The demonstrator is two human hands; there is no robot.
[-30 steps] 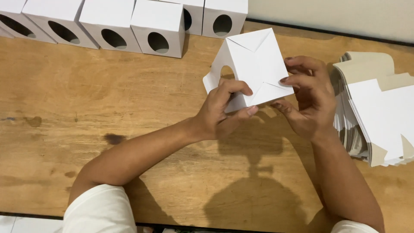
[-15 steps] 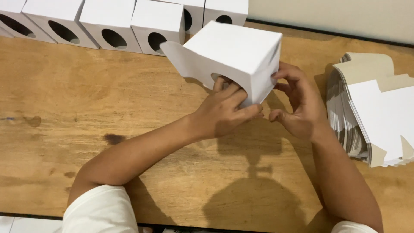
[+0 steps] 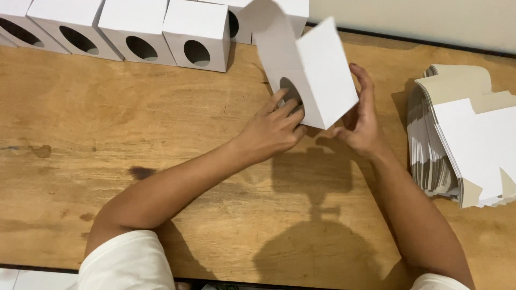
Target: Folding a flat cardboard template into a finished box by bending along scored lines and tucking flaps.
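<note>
I hold a white cardboard box (image 3: 317, 70) upright above the wooden table (image 3: 134, 134), its top flap standing open. My left hand (image 3: 271, 129) grips its left face, fingers beside the oval hole cut in it. My right hand (image 3: 360, 118) cups the box's right side and lower corner, fingers pointing up. Both hands touch the box, which is lifted off the table.
A row of several finished white boxes with oval holes (image 3: 196, 35) lines the far edge at the left. A thick stack of flat white box blanks (image 3: 462, 139) lies at the right. A dark strip and a pale wall (image 3: 419, 21) run behind the table.
The box was a half-folded sheet, then a closed cube lying sideways; now it is turned upright with its hole facing my left hand. Both hands have shifted up with it.
</note>
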